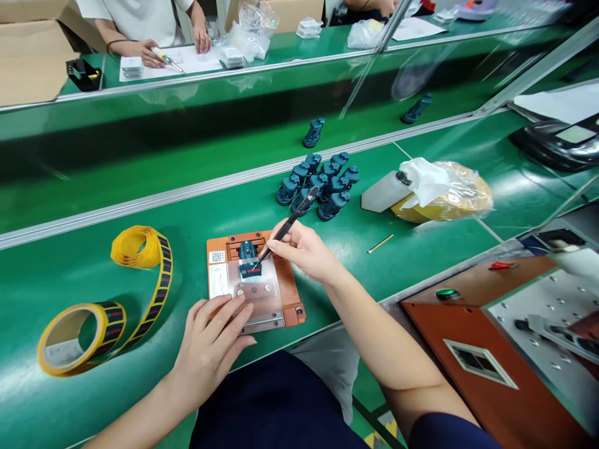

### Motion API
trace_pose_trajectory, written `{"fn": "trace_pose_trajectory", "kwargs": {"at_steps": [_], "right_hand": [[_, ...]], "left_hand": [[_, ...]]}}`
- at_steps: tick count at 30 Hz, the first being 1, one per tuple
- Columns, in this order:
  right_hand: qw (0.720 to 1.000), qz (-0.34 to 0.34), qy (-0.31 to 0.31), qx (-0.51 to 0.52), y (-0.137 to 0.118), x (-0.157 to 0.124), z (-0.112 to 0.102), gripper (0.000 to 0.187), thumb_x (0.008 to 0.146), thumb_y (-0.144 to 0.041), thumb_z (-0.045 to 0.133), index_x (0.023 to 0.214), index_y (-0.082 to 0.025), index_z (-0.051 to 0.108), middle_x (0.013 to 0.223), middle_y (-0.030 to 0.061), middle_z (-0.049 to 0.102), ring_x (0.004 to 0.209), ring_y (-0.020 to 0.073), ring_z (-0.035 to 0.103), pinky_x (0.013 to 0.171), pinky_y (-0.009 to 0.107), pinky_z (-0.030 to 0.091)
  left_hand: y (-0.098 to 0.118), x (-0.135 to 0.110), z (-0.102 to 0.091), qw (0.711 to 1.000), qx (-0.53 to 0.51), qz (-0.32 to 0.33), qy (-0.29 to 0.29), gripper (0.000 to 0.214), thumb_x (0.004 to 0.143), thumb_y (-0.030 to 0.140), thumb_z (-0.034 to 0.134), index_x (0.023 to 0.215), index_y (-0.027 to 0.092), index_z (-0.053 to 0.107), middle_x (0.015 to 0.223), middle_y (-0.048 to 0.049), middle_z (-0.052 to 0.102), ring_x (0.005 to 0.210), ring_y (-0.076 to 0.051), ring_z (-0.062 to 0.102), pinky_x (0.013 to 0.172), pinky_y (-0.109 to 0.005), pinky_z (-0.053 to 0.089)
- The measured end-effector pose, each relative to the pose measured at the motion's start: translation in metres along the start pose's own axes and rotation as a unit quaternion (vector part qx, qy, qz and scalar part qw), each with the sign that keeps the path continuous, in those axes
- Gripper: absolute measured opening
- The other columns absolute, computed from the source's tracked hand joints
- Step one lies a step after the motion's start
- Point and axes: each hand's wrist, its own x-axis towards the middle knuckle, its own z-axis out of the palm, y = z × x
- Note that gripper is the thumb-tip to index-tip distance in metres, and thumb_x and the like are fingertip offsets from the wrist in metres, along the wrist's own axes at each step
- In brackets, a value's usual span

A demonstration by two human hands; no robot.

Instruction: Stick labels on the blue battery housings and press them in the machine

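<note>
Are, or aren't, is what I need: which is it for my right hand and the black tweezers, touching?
Touching: the head view shows your right hand pinching the black tweezers.

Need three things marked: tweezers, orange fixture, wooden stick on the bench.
Tweezers [294,216]: head view, on the dark upper shaft.
Orange fixture [288,287]: head view, on its bare right side.
Wooden stick [382,243]: head view, mid-length.

Red capitals on the small dark-blue rectangular label [250,272] read BOSCH, crossed in part by the tip of the black tweezers [294,217]. The small white square sticker [216,256] on the orange-brown fixture board [289,284] bears a black matrix code. Print on the white paper label [218,279] below is illegible, as is the red lettering on the dark rectangular labels [165,259] along the yellow backing strip [133,249].
</note>
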Motion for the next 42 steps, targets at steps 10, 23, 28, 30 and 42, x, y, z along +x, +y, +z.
{"fn": "trace_pose_trajectory", "kwargs": {"at_steps": [10, 23, 28, 30, 42], "right_hand": [[1.0, -0.011, -0.003, 0.006, 0.005, -0.002, -0.001, 0.027, 0.089, -0.04, 0.074, 0.092, -0.021, 0.056, 0.086, 0.0037, 0.076, 0.083, 0.0189, 0.075, 0.081, 0.035, 0.06], [1.0, -0.001, 0.003, -0.017, 0.002, -0.001, -0.001, 0.035, 0.085, -0.049, 0.077, 0.091, -0.022, 0.055, 0.086, 0.0033, 0.073, 0.084, 0.0206, 0.074, 0.082, 0.038, 0.059], [1.0, 0.005, -0.004, -0.014, 0.0, 0.0, -0.001, 0.035, 0.085, -0.047, 0.077, 0.092, -0.022, 0.054, 0.086, 0.004, 0.073, 0.085, 0.0204, 0.074, 0.083, 0.037, 0.059], [1.0, 0.007, -0.006, -0.016, -0.002, 0.0, -0.001, 0.035, 0.085, -0.048, 0.076, 0.092, -0.021, 0.054, 0.087, 0.0045, 0.074, 0.085, 0.0205, 0.074, 0.083, 0.038, 0.059], [0.991, -0.033, 0.132, 0.01, -0.004, 0.004, -0.005, 0.037, 0.082, -0.051, 0.076, 0.094, -0.022, 0.055, 0.083, 0.001, 0.07, 0.08, 0.0185, 0.071, 0.079, 0.035, 0.059]], "left_hand": [[-0.001, 0.0, 0.001, 1.0, 0.002, 0.003, 0.0, 0.048, 0.092, 0.022, 0.07, 0.139, 0.018, 0.057, 0.133, -0.0117, 0.068, 0.121, -0.03, 0.055, 0.101, -0.049, 0.04], [0.001, 0.031, -0.005, 0.996, 0.08, 0.024, -0.023, 0.067, 0.092, 0.06, 0.057, 0.135, 0.008, 0.058, 0.135, -0.018, 0.066, 0.117, -0.032, 0.058, 0.098, -0.048, 0.037], [0.001, 0.035, -0.007, 0.994, 0.093, 0.031, -0.043, 0.07, 0.092, 0.063, 0.054, 0.136, 0.008, 0.057, 0.139, -0.016, 0.065, 0.116, -0.031, 0.059, 0.096, -0.048, 0.036], [0.0, 0.036, -0.008, 0.994, 0.093, 0.031, -0.055, 0.071, 0.091, 0.063, 0.056, 0.138, 0.009, 0.056, 0.141, -0.0145, 0.063, 0.116, -0.032, 0.059, 0.096, -0.048, 0.036], [0.008, 0.043, -0.008, 0.984, 0.141, 0.035, -0.106, 0.078, 0.082, 0.045, 0.079, 0.144, 0.007, 0.05, 0.142, -0.0186, 0.062, 0.111, -0.034, 0.059, 0.096, -0.05, 0.035]]}}
